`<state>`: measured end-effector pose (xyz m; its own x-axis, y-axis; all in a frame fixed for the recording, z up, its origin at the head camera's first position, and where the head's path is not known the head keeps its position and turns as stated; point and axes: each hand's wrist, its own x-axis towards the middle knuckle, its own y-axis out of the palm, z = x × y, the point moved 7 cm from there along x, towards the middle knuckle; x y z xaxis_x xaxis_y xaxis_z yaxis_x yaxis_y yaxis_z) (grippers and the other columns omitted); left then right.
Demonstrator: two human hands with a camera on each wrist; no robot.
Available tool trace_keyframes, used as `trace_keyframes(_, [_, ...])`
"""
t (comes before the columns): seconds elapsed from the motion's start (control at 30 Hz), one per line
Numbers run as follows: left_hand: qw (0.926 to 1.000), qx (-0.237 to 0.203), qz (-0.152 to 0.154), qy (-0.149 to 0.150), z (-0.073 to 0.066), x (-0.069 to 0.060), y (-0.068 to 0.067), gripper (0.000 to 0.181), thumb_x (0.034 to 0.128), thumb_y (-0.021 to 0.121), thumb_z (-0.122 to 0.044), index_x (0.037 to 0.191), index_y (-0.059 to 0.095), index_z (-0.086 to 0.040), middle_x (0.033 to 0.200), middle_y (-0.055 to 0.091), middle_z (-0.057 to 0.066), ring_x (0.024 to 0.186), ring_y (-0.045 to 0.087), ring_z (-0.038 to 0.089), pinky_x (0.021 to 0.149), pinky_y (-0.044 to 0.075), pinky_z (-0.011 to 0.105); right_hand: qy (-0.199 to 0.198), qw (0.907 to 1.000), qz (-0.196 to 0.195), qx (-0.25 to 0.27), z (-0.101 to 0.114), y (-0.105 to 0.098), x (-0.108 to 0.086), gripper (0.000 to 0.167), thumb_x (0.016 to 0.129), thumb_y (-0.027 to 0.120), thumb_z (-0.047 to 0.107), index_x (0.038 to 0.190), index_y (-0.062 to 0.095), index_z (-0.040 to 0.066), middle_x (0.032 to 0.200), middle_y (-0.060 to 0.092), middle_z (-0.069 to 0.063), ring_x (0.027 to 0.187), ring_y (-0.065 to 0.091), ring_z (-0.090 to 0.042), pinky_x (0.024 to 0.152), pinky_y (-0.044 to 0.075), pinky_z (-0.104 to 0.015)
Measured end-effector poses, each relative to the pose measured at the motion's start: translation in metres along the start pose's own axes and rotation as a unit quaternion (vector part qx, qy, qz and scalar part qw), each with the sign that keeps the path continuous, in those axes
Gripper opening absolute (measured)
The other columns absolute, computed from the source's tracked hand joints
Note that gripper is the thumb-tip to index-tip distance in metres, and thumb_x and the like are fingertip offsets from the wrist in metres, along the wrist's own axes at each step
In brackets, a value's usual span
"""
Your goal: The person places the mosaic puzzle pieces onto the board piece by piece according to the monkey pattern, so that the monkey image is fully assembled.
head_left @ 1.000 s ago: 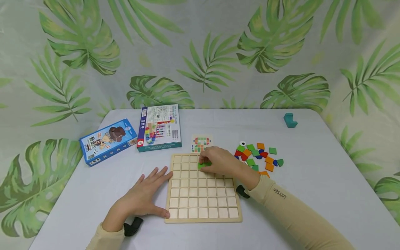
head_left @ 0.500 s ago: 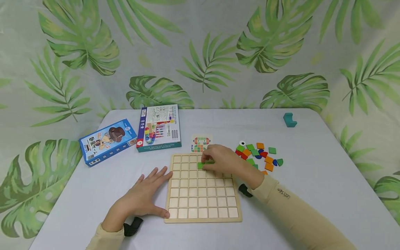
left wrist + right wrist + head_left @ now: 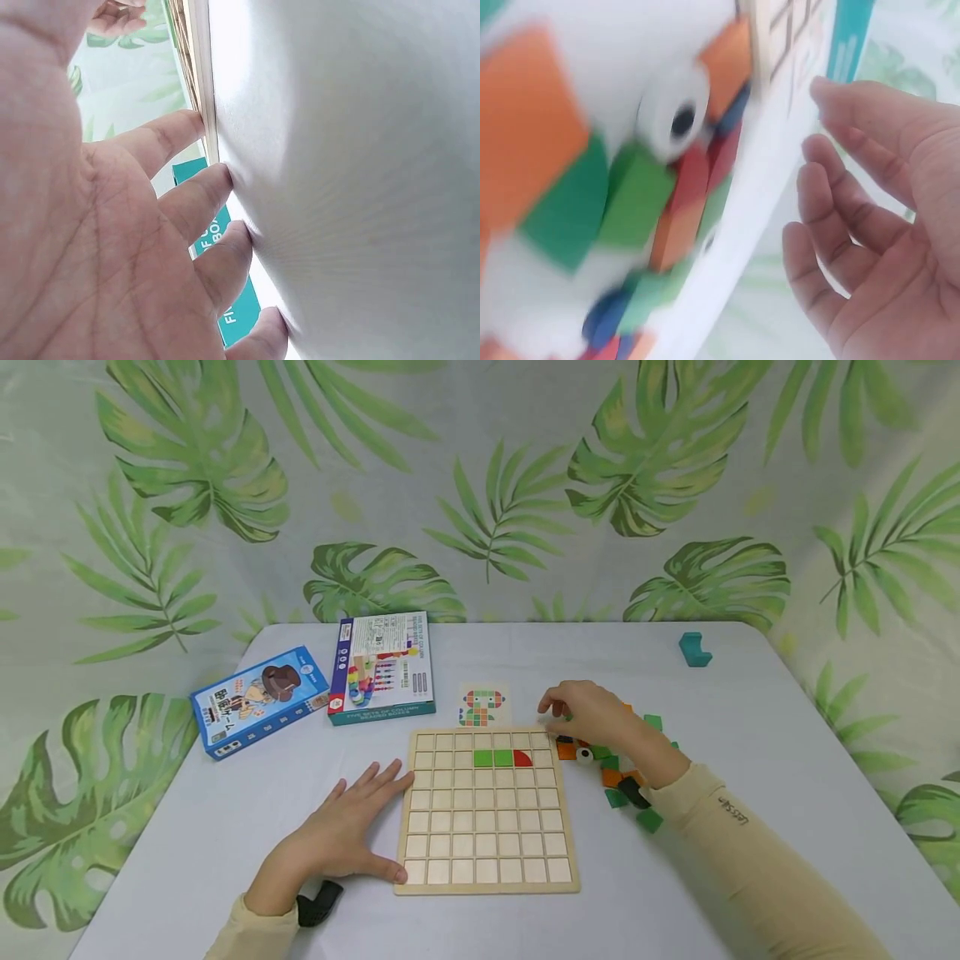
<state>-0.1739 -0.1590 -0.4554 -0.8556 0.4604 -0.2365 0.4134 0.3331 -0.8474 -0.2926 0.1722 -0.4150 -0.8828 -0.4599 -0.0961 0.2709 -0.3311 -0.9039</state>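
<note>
My left hand [image 3: 337,831] lies with fingers spread, thumb and forefinger touching the left edge of the wooden grid board [image 3: 486,822]. On the board's second row sit two green square tiles [image 3: 492,758] and a red quarter-round tile [image 3: 522,759], side by side. My right hand [image 3: 596,718] hovers off the board's upper right corner, over the loose tiles, its fingers loosely bent and apart. Nothing shows between those fingers in the right wrist view. Closest to it are an orange tile [image 3: 566,751] and a white eye disc [image 3: 584,756]. The hand hides part of the pile.
Behind the board lies a picture card [image 3: 482,708] with a coloured tile pattern. A white-and-teal box [image 3: 382,668] and a blue box [image 3: 260,700] stand at the back left. A teal bracket-shaped block [image 3: 695,650] sits at the far right. Loose green tiles [image 3: 649,821] lie nearer the front.
My right hand has left the tiles on the board and moved right, over the pile. The green and red tiles on the board are now uncovered. Several loose tiles have shifted. The left hand stays put.
</note>
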Motion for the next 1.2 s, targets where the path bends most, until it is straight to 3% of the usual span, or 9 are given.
trace_keyframes(0.37, [1.0, 0.001, -0.001, 0.007, -0.001, 0.0, -0.001, 0.129, 0.0631, 0.097, -0.065, 0.168, 0.038, -0.021, 0.18, 0.025, 0.007, 0.167, 0.017, 0.045, 0.127, 0.013, 0.081, 0.051, 0.9985, 0.008, 0.018, -0.049, -0.011, -0.004, 0.023, 0.097, 0.079, 0.019, 0.117, 0.076, 0.007, 0.099, 0.074, -0.008, 0.087, 0.064, -0.021, 0.085, 0.06, -0.039])
trace_keyframes(0.7, [1.0, 0.001, 0.0, 0.004, -0.001, 0.0, 0.0, 0.129, 0.063, 0.097, -0.066, 0.169, 0.037, -0.021, 0.18, 0.025, 0.007, 0.167, 0.017, 0.044, 0.127, 0.013, 0.081, 0.064, 0.9973, 0.034, 0.009, -0.054, -0.008, -0.004, 0.019, 0.098, 0.078, 0.016, 0.115, 0.075, 0.009, 0.099, 0.073, -0.009, 0.085, 0.062, -0.021, 0.08, 0.058, -0.036])
trace_keyframes(1.2, [1.0, 0.001, -0.001, 0.002, 0.002, 0.001, 0.002, 0.129, 0.0626, 0.096, -0.066, 0.169, 0.037, -0.023, 0.181, 0.024, 0.006, 0.168, 0.016, 0.043, 0.128, 0.012, 0.08, 0.062, 0.9974, 0.037, 0.005, -0.053, -0.006, 0.0, 0.015, 0.097, 0.075, 0.014, 0.112, 0.075, 0.01, 0.099, 0.072, -0.009, 0.086, 0.061, -0.022, 0.079, 0.058, -0.035])
